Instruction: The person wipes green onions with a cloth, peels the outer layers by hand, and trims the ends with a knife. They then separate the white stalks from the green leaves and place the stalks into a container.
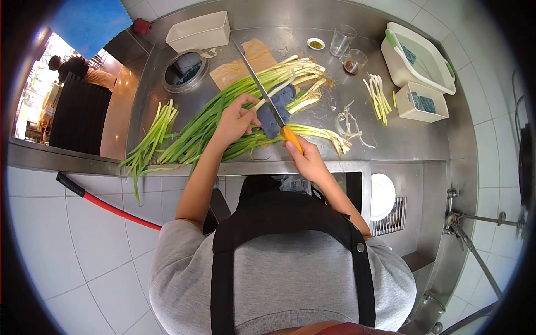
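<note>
A long knife with a yellow handle is in my right hand, its fingers wrapped round the handle and its blade slanting up to the left. Over the green onions, my left hand is closed in a pinch at the end of a pale stalk beside the blade. A blue-grey cloth lies on the onions, partly under the knife. The onion leaves point to the lower left and the white root ends to the right. Cut green pieces lie at the left.
Behind are a cream bin, brown paper, a round opening, a small bowl and two glasses. White stalks and tubs are at the right. Another person stands far left.
</note>
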`<state>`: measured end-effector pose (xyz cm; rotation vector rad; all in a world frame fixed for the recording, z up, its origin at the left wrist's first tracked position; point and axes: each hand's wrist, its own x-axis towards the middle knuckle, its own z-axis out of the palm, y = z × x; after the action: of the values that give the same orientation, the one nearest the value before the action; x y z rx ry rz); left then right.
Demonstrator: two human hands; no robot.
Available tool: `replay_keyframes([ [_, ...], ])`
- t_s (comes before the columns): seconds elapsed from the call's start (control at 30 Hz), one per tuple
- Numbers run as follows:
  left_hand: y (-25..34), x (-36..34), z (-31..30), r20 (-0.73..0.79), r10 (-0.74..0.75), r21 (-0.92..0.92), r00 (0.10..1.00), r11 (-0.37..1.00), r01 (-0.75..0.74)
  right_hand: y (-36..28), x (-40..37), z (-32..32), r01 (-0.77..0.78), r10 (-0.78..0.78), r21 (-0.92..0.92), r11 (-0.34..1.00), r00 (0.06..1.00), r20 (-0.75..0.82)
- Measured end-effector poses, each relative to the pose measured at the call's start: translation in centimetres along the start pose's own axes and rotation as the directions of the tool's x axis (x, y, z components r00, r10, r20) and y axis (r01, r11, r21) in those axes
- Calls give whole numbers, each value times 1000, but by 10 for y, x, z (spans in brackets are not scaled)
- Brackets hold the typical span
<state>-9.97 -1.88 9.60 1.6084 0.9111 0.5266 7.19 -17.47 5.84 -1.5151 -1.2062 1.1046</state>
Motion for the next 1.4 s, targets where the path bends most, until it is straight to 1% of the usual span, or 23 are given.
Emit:
replay_keyframes([
  [0.03,-3,1,1,3,1,0,1000,1000,-1,0,0,0,9,-9,14,1000,1000,-14],
  [0.1,-6,1,3,-48,1,-37,999,999,-3,2,-1,-1,16,-15,28,999,999,-31],
  [0.17,-5,1,5,-69,2,-31,998,1000,-4,7,-2,0,37,-34,54,998,997,-66],
  [0.23,-5,1,8,-92,2,-27,996,1000,-5,10,-3,-1,18,-14,51,999,998,-62],
  [0.3,-3,1,10,-109,60,-41,992,997,-65,10,-5,-2,-2,5,48,999,998,-59],
  [0.37,-3,1,11,-79,40,-59,996,997,-45,7,-6,-2,-8,8,-6,1000,998,-55],
  [0.4,-3,1,11,-52,20,-75,998,997,-24,8,-7,-1,-10,10,-5,1000,998,-57],
  [0.43,-6,2,11,-50,20,-75,999,997,-24,8,-8,-1,-2,2,0,1000,999,-54],
  [0.5,-13,6,10,-4,28,-133,1000,991,-28,7,-8,0,7,-7,4,1000,999,-51],
  [0.53,-14,6,10,-4,28,-133,1000,991,-28,6,-8,0,6,-6,-2,1000,999,-45],
  [0.6,-15,6,10,9,-25,-211,1000,977,27,3,-9,1,4,-4,-8,1000,999,-38],
  [0.63,-16,6,11,9,-26,-212,1000,977,27,1,-9,1,6,-7,-10,1000,999,-37],
  [0.7,-17,7,12,-14,-10,-147,1000,989,8,1,-9,2,8,-9,-11,1000,999,-36],
  [0.8,-18,7,12,-4,24,-111,1000,994,-24,3,-8,3,10,-11,-32,999,1000,-28],
  [0.93,-14,4,12,-10,3,-103,1000,995,-4,1,-8,4,1,-2,-57,998,1000,-19],
  [1.03,-11,2,12,-28,-6,-49,1000,999,5,-3,-9,4,0,-2,-77,997,1000,-22],
  [1.1,-8,1,11,-50,-13,27,999,1000,15,-3,-9,4,-2,0,-85,996,1000,-25],
  [1.13,-8,1,12,-50,-14,27,999,1000,15,-3,-9,4,-2,0,-88,996,1000,-22],
  [1.2,-11,1,14,-114,72,124,991,991,-58,-3,-10,4,-3,1,-90,996,1000,-20],
  [1.23,-13,1,15,-113,72,123,991,991,-58,-4,-10,4,1,-3,-93,996,1000,-26],
  [1.3,-16,2,16,-161,240,230,957,952,-200,-4,-11,5,5,-8,-95,995,999,-32],
  [1.33,-16,1,17,-161,239,230,957,952,-200,-4,-11,5,6,-9,-98,995,999,-35],
  [1.4,-12,-1,18,-163,309,328,937,913,-244,-4,-11,5,6,-10,-102,995,999,-38],
])
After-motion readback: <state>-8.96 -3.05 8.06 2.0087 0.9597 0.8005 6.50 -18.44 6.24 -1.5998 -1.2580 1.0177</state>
